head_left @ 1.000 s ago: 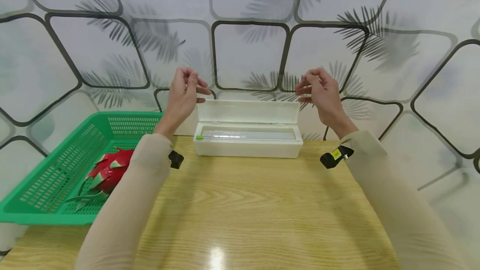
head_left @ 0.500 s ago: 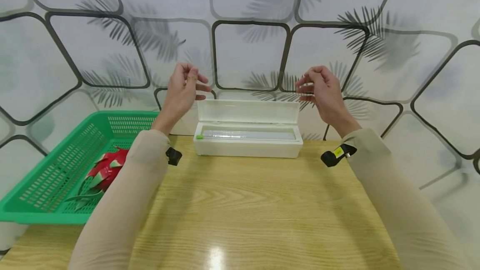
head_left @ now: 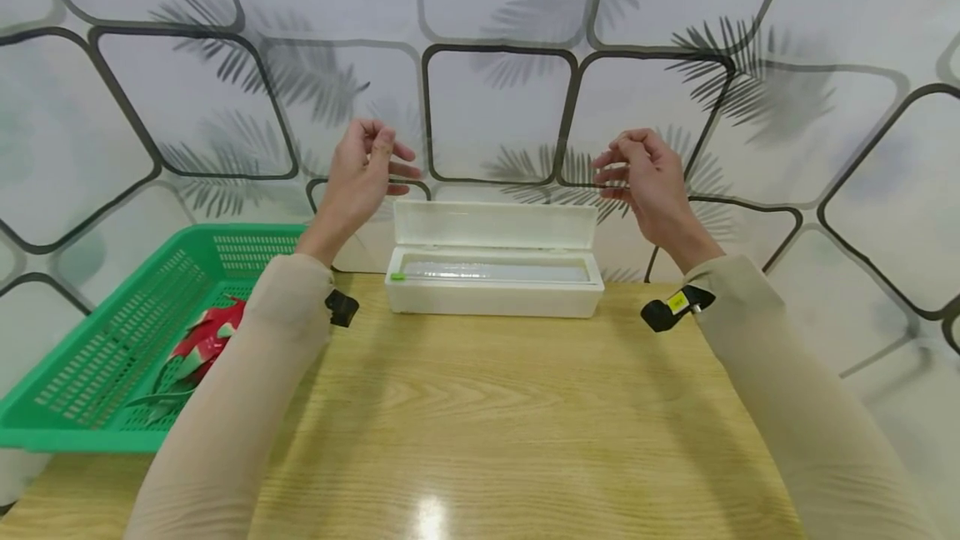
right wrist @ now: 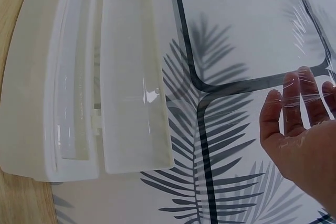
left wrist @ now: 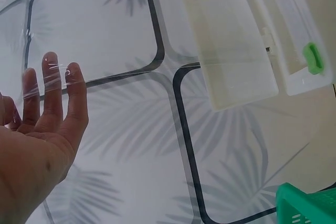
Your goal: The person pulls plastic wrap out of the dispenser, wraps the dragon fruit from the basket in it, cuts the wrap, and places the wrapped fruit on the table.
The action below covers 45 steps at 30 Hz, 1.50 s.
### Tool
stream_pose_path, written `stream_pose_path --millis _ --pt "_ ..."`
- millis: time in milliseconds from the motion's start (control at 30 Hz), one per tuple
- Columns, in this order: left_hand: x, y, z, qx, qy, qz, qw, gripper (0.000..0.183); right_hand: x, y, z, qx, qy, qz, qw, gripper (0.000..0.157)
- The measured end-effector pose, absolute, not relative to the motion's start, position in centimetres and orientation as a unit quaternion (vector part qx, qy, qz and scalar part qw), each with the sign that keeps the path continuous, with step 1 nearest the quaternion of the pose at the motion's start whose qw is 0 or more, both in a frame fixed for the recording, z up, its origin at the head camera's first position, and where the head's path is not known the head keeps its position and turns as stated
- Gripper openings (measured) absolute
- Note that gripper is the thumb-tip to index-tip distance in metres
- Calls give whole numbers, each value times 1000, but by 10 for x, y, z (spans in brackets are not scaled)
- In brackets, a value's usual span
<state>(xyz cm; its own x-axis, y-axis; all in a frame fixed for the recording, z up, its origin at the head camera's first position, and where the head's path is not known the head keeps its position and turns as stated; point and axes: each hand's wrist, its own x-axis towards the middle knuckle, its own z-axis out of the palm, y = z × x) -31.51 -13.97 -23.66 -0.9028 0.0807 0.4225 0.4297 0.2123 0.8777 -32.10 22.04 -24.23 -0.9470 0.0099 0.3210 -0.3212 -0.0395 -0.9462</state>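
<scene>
Raised above the two ends of a white plastic wrap dispenser [head_left: 495, 302], my left hand [head_left: 362, 173] and right hand [head_left: 651, 186] pinch a clear sheet of plastic wrap [left wrist: 53, 81] between thumb and forefinger. The film is nearly invisible in the head view. Creases of it cross the fingers in the left wrist view, and creased plastic wrap [right wrist: 304, 99] shows at the right fingers too. Behind the dispenser's body its lid [head_left: 495, 225] stands up. A roll of film [head_left: 487, 271] lies inside, with a green slide cutter [head_left: 397, 277] at the left end.
On the left a green slotted basket [head_left: 82, 438] holds a red dragon fruit [head_left: 201, 347], partly hidden by my left sleeve [head_left: 232, 407]. The wooden table [head_left: 510, 423] meets a patterned wall [head_left: 498, 115] just behind the dispenser.
My left hand has drifted slightly up and to the left, while the right has risen a little. Both keep their pinch. The sleeve now covers more of the dragon fruit.
</scene>
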Motion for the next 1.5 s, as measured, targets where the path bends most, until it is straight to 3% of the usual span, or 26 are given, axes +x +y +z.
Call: stream_pose_path --millis 1500 --pt "-312 -143 -213 -177 -746 -626 143 25 -317 218 -217 105 -664 730 124 15"
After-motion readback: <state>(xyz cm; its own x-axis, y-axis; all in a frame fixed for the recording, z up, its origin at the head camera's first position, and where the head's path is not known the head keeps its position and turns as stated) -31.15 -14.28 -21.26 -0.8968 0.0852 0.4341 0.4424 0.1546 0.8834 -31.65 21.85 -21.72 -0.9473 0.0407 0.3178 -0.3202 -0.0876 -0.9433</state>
